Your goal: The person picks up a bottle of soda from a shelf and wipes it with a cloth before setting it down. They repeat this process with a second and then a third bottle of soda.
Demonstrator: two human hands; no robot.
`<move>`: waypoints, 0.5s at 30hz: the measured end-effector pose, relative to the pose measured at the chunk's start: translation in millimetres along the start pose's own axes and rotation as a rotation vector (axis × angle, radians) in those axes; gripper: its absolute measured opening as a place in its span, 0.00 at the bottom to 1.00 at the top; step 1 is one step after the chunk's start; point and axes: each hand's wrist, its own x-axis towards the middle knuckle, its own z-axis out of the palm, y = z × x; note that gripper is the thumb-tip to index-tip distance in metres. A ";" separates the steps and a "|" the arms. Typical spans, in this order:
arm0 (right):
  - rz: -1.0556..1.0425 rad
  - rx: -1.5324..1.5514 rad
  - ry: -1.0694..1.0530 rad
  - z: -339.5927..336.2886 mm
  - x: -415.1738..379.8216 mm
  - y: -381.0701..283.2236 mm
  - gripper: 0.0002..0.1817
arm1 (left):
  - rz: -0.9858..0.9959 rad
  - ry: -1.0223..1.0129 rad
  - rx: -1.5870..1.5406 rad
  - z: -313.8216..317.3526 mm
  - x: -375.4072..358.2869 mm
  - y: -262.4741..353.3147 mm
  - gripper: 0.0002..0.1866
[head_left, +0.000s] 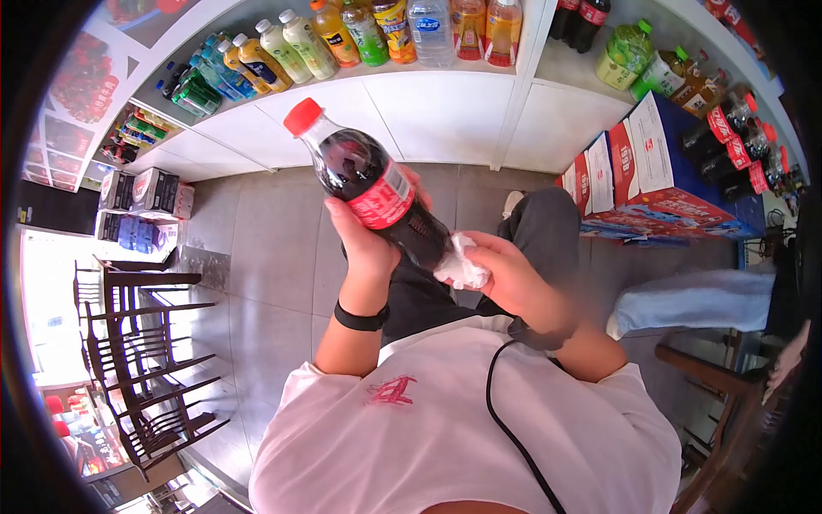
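A cola bottle (383, 195) with a red cap and a red label is tilted in front of me, its cap toward the upper left. My left hand (366, 242) is wrapped round its middle, at the label. Against the bottle's base presses a crumpled white tissue (465, 262), pinched in the fingers of my right hand (507, 272). The cap looks closed, and dark liquid fills most of the bottle. Part of my left fingers is hidden behind the bottle.
Shelves ahead hold several drink bottles (308, 44). Stacked drink cartons (655, 167) stand at right, with cola bottles (728, 141) above. Dark wooden chairs (145, 343) are at left. Another person's leg in light blue trousers (693, 301) reaches in from the right. Grey tiles (274, 257) cover the floor.
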 end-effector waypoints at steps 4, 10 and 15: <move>0.001 0.212 -0.005 -0.5 2.3 3.3 0.26 | -0.115 -0.075 -0.217 12.7 -6.6 11.2 0.54; 0.022 0.145 -0.130 9.6 7.0 8.5 0.32 | 0.018 -0.096 0.098 -2.9 -9.9 -25.9 0.51; -0.087 0.081 0.009 10.0 7.3 3.2 0.31 | 0.074 -0.067 0.198 1.9 -14.1 -21.9 0.44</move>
